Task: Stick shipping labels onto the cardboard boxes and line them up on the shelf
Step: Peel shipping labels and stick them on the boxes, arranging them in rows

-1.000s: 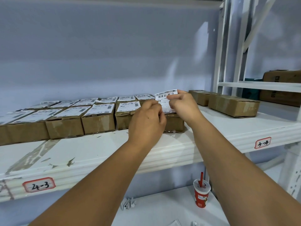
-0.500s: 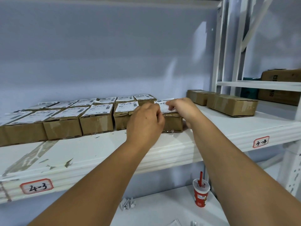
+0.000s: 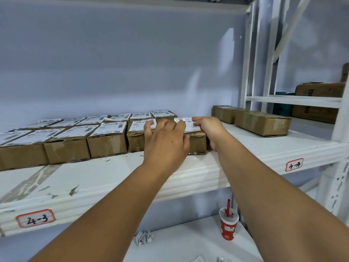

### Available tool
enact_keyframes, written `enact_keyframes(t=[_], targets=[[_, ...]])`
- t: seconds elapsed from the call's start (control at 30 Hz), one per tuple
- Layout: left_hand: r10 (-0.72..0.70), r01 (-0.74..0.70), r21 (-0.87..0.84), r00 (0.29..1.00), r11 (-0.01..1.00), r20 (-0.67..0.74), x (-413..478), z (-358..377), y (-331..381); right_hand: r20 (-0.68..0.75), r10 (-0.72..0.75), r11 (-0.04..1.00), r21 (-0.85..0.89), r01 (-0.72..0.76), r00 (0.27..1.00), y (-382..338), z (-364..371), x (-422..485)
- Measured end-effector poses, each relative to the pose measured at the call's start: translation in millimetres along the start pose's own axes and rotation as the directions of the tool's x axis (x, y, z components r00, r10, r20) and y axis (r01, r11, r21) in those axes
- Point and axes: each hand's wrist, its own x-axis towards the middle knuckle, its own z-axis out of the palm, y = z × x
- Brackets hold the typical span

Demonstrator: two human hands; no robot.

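The rightmost cardboard box [image 3: 196,143] of the front row stands on the white shelf [image 3: 188,178]. A white shipping label [image 3: 186,122] lies flat on its top. My left hand [image 3: 166,142] hovers over the box's left part with its fingers spread, the fingertips touching the label. My right hand [image 3: 210,127] is at the box's right end, with curled fingers pinching the label's right edge. Two rows of labelled boxes [image 3: 107,140] run leftward from it.
Two unlabelled boxes [image 3: 262,124] sit farther right on the shelf. White uprights [image 3: 247,72] bound the bay, with more cartons [image 3: 319,103] on the neighbouring rack. Below stand a red cup with a straw [image 3: 228,226] and crumpled paper [image 3: 143,237].
The label was held up in both hands above the box; it has come down flat onto the box top. My left hand has opened and spread over it.
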Motion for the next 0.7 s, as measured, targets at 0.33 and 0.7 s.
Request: enact_keyframes(t=[0.33, 0.7], targets=[[0.240, -0.239, 0.026, 0.970, 0.971, -0.040, 0.5, 3.4, 1.0, 0.020, 0.006, 0.996, -0.087, -0.004, 1.000, -2.7, 2.4, -3.4], [0.189, -0.209, 0.107, 0.967, 0.972, 0.172, -0.8, -5.9, 3.5, -0.020, -0.110, 0.983, -0.150, 0.106, 0.994, -2.4, 1.3, -0.2]])
